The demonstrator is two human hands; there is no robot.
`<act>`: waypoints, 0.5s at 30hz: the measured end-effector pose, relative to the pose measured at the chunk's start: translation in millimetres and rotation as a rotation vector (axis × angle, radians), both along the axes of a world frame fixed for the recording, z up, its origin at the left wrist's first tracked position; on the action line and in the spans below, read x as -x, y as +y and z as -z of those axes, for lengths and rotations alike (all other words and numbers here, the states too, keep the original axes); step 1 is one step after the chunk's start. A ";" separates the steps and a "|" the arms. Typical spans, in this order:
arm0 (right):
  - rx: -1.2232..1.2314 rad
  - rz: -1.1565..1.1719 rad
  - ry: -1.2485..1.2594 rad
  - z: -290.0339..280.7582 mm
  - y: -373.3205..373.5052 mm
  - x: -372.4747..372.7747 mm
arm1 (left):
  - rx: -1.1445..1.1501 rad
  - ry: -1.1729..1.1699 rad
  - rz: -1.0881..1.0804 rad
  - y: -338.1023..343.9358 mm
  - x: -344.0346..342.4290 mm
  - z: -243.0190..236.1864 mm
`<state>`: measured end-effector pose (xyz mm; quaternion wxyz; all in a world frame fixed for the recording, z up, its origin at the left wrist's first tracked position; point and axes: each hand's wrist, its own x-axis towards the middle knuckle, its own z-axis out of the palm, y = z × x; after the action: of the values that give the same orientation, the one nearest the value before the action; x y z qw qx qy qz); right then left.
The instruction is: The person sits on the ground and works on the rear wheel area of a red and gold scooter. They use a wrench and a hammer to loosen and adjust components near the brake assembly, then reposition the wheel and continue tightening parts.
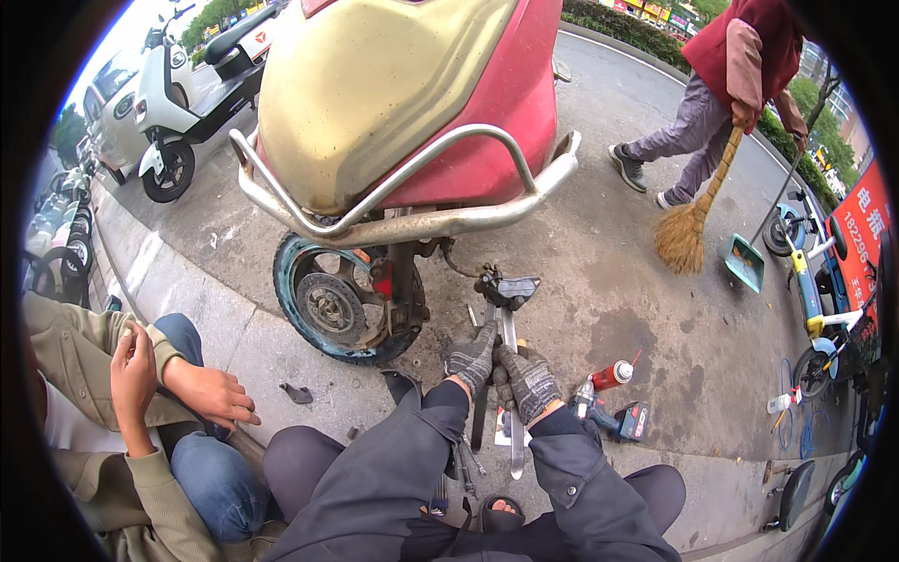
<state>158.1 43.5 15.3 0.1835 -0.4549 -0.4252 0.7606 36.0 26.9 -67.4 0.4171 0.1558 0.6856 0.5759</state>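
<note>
Both my hands wear grey knit gloves and are close together low in front of the scooter. My left hand (pixel 472 360) is closed around a dark flat metal bar (pixel 479 421), whose lower end points down. My right hand (pixel 530 378) grips a silver flat metal bar (pixel 517 442). The bars' upper ends reach a dark brake caliper (pixel 508 288) that hangs from a hose, off the wheel. To the left stands the scooter's wheel (pixel 328 304) with its brake disc. Exactly how the bar tips sit in the caliper is too small to tell.
The red-and-gold scooter body (pixel 393 103) with a metal guard bar (pixel 449 223) looms overhead. A cordless power tool (pixel 618 419) and a red spray can (pixel 613 376) lie at right. A seated person (pixel 131 403) is close at left. Another person sweeps with a broom (pixel 684 234) and dustpan (pixel 745 262).
</note>
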 end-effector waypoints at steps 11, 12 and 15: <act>-0.069 0.036 0.120 36.9 25.1 -12.0 | -0.028 -0.169 -0.039 11.6 -4.8 -33.9; -0.029 0.051 0.136 38.8 28.0 -13.5 | -0.073 -0.137 -0.050 11.0 -5.9 -33.6; -0.028 0.024 0.051 40.7 36.7 -15.9 | -0.062 -0.120 -0.039 9.4 -4.7 -30.4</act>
<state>174.0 80.2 -25.4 0.2097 -0.4380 -0.4257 0.7635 40.7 36.3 -37.0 0.4411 0.1207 0.6440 0.6132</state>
